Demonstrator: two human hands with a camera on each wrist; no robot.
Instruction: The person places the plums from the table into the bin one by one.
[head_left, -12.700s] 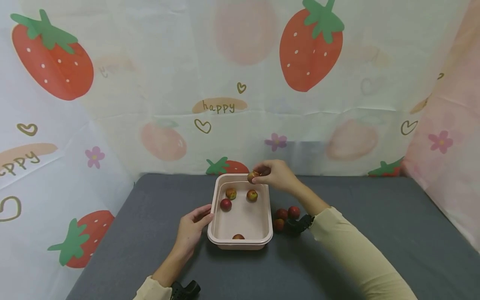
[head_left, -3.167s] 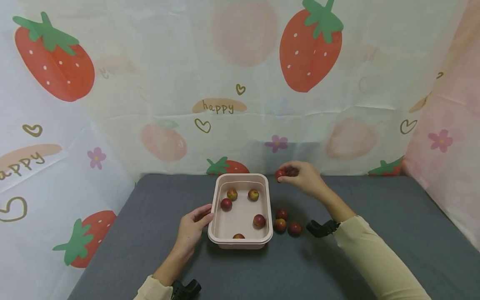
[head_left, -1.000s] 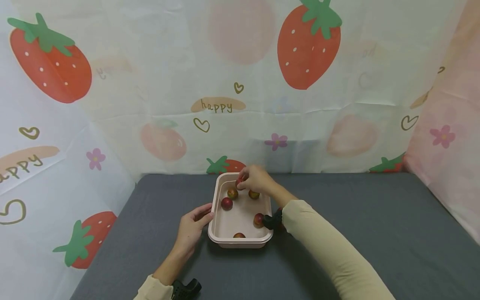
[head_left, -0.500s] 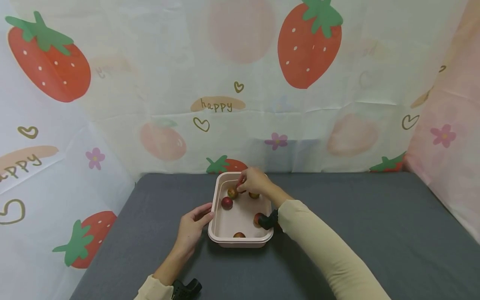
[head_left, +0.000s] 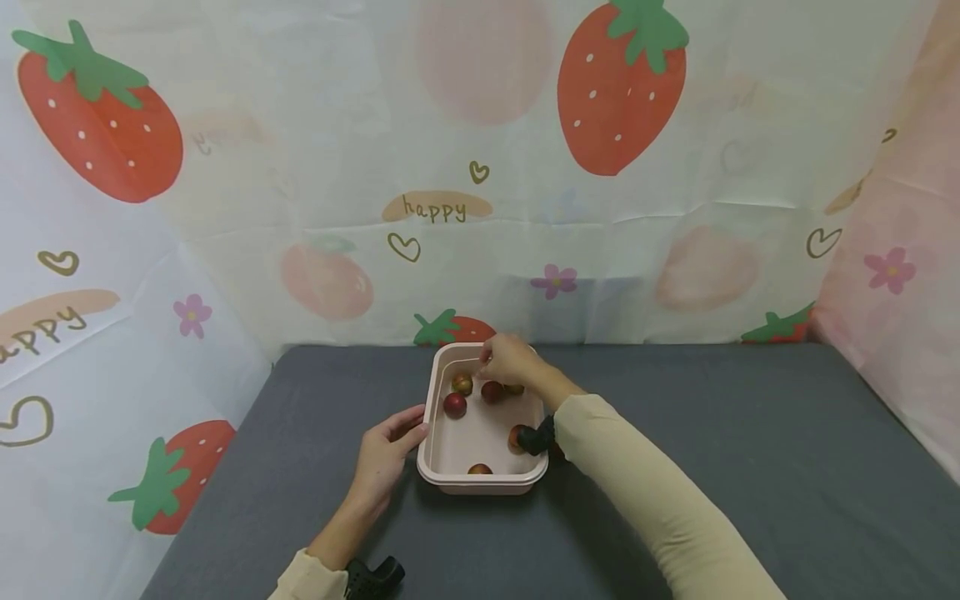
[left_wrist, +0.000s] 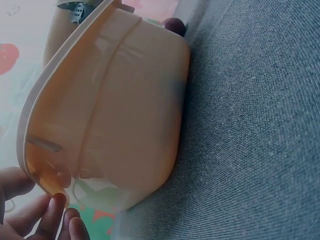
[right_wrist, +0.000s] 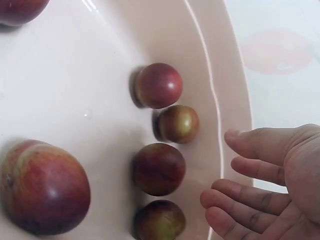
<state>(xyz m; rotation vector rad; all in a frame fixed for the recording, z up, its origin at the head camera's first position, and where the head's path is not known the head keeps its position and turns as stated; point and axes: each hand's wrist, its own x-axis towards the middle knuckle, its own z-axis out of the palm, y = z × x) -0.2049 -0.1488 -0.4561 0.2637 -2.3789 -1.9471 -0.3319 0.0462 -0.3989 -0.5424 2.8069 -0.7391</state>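
A pale pink plastic box (head_left: 480,481) stands on the grey cloth, with several plums on its floor. My left hand (head_left: 381,457) grips its left rim, thumb and fingertips pinching the edge in the left wrist view. Over the box's far right part, my right hand (head_left: 516,363) holds nothing, its fingers apart and loosely bent. In the right wrist view, a dark red plum (right_wrist: 160,170) lies just beyond those fingertips, between a yellowish plum (right_wrist: 178,124) and a greenish-red plum (right_wrist: 161,222). A larger-looking plum (right_wrist: 47,187) lies apart from that row.
Outside the box on the right, a plum (left_wrist: 174,26) shows on the cloth in the left wrist view; the right wrist's black device (head_left: 537,437) hides most of that spot in the head view. A strawberry-print curtain (head_left: 450,275) hangs behind the table (head_left: 712,442).
My right hand carried a red plum from right of the box to inside it, lowered it and let it go beside the others at the far end. The left hand stayed on the rim.
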